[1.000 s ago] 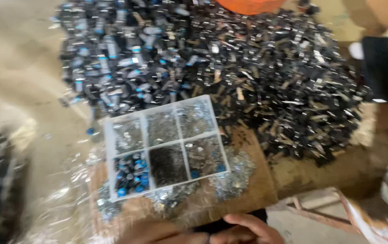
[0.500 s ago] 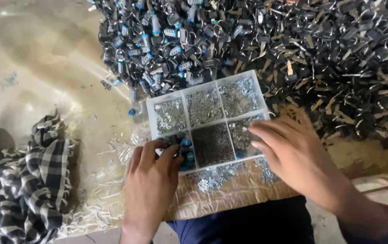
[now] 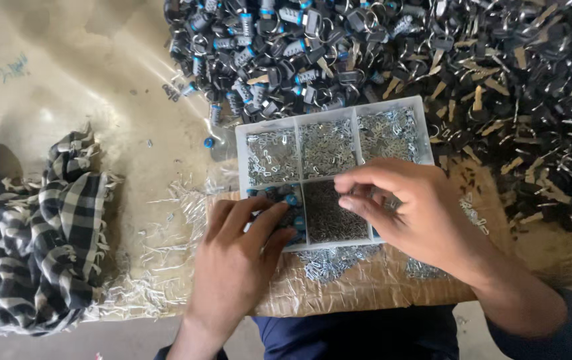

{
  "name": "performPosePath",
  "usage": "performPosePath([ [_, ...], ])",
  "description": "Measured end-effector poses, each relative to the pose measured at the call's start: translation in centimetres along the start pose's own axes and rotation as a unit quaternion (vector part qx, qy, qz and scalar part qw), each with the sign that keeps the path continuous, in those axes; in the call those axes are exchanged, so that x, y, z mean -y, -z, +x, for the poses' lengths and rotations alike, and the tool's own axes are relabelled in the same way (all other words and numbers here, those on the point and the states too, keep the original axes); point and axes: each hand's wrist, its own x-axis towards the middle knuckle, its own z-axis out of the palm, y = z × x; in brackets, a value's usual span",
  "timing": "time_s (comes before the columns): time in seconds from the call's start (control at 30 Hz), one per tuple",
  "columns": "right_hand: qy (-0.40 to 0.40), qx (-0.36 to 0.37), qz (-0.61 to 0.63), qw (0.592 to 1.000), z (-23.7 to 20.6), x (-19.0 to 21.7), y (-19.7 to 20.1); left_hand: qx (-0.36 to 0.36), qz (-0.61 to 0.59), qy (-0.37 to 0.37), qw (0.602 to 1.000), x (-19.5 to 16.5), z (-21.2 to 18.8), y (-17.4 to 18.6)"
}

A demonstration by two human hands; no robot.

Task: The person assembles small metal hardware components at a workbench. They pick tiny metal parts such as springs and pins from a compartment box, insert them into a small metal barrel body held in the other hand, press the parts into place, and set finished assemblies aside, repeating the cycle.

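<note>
Overhead | beige floor (image 3: 86,80) (dusty) | left hand (image 3: 239,247) flat on divided tray (image 3: 329,119) | right hand (image 3: 412,213) pinching, contents unclear

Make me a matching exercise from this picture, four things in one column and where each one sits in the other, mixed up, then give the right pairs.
Things
1. black-and-white checked cloth
2. clear plastic compartment box
3. left hand
4. big heap of black key-ring parts with blue ends

Places
A. fingers over the box's lower left compartment
B. far left, bunched on the floor
C. on the wrapped brown board, in front of the person
D. across the top, beyond the box

Pairs: 1-B, 2-C, 3-A, 4-D
</note>
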Motion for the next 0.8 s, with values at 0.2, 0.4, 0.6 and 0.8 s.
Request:
performPosePath([
  [0.2,-0.034,0.054,0.193,0.979,-2.0,-1.4,0.2,-0.063,-0.054,0.052,0.995,-3.2,1.1,0.1],
  [0.4,-0.041,0.002,0.320,0.947,-1.1,-1.7,1.2,-0.011,-0.073,-0.023,0.997,-4.7,2.7,-2.3],
  [0.6,-0.109,-0.066,0.348,0.929,-1.7,-3.1,2.0,0.142,0.074,-0.023,0.987,-2.9,3.9,-4.5],
  [0.8,-0.078,-0.024,0.219,0.972,-1.7,-2.6,1.8,0.059,-0.080,-0.024,0.995,-2.6,3.5,-4.8],
])
